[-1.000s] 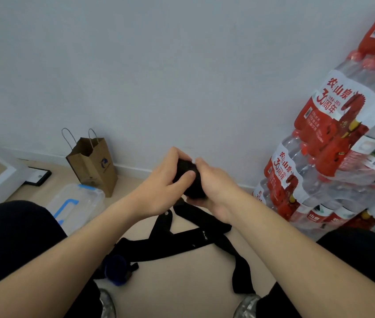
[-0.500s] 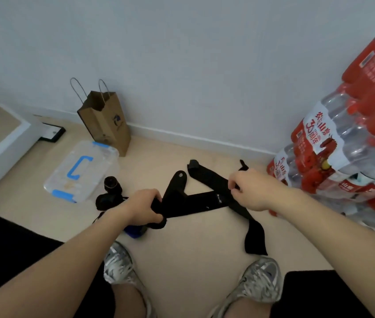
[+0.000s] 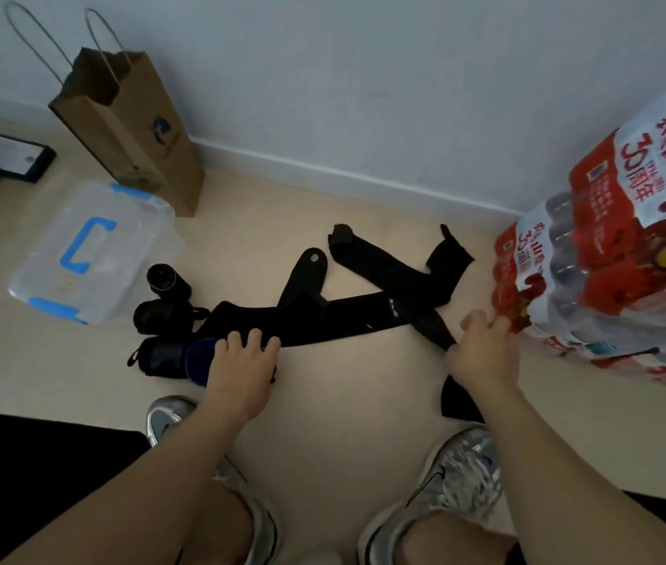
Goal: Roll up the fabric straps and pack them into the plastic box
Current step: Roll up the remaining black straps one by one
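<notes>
Dropping right down to the floor now: a second ago both hands were up at chest height on a black roll, and now they sit low on the loose straps. The left hand has its fingers laid over the near end of the long strap, which lies flat across the floor; the thumb is hidden, so I cannot tell whether that grip pinches or only presses. Half a second ago it was plainly clenched round that end. The right hand has slid nearer along the crossing strap and its grip is closed round it, the tail poking out below the wrist. A short strap with a hole lies over the long one. The rolled straps cluster just left of the left hand, still outside the plastic box, which sits lidded beside them. Brown paper bag behind the box, packs of water bottles at right, both silver shoes now in view
</notes>
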Motion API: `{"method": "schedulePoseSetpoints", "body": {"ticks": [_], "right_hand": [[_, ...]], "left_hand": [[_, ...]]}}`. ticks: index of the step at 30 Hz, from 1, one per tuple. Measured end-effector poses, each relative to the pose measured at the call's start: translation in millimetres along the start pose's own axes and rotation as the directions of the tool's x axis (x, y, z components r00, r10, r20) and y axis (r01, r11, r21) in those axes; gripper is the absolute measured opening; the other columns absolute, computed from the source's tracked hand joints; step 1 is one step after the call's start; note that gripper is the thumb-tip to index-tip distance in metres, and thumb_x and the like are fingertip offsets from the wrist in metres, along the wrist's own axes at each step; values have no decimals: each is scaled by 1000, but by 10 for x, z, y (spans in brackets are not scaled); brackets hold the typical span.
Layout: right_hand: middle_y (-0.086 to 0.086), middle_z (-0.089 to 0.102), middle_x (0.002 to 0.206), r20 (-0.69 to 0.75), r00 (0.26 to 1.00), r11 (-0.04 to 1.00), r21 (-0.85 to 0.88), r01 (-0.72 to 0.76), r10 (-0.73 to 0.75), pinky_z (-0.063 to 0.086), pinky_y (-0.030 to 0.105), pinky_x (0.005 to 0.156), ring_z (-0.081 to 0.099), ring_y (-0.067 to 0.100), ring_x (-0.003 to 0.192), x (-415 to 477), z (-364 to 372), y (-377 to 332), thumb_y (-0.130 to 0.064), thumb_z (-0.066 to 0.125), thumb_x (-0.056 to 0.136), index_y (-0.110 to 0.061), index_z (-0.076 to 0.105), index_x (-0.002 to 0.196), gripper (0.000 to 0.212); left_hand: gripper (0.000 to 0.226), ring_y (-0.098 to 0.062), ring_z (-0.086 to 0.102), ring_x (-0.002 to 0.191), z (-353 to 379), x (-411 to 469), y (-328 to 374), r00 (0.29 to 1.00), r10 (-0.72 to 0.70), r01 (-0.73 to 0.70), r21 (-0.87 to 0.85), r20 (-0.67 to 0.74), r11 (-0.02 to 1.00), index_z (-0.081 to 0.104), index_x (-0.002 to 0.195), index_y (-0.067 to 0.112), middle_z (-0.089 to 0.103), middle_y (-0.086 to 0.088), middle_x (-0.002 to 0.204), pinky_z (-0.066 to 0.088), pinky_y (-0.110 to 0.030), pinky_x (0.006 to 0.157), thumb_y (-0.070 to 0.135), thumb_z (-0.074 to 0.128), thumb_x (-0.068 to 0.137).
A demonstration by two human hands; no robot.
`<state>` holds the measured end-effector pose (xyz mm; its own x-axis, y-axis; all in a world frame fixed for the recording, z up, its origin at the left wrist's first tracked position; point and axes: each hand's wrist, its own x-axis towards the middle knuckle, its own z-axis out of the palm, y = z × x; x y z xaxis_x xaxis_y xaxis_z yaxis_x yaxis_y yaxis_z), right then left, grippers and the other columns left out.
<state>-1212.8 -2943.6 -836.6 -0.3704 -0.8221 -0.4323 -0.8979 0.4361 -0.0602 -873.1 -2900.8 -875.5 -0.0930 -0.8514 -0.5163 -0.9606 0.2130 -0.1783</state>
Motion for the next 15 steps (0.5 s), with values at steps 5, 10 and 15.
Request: {"method": "schedulePoseSetpoints", "body": {"ticks": [5,10,15], "right_hand": [[23,39,151,270,960,952,269,-146,71,50,46,102,54,46,128,46,351,50,-2,65,96,-15,23,166,83],[21,68,117,285,955,980,200,27,-84,56,38,82,65,35,102,118,436,4,-4,57,100,-4,65,123,24],[6,65,73,262,959,837,544,-56,-106,39,28,56,62,24,71,131,108,-224,-15,57,96,-9,61,74,23]], "left_hand": [[47,-39,48,127,-6,107,134,998,-55,54,56,9,997,47,141,21,50,-11,139,40,-50,107,33,61,97],[45,-40,52,118,-109,138,226,992,-3,2,-11,-129,1000,61,126,16,59,-14,125,38,-54,104,44,59,91],[28,-28,54,110,-398,170,512,954,99,-185,-299,-282,936,66,119,22,61,-3,117,45,-45,96,37,53,101]]}}
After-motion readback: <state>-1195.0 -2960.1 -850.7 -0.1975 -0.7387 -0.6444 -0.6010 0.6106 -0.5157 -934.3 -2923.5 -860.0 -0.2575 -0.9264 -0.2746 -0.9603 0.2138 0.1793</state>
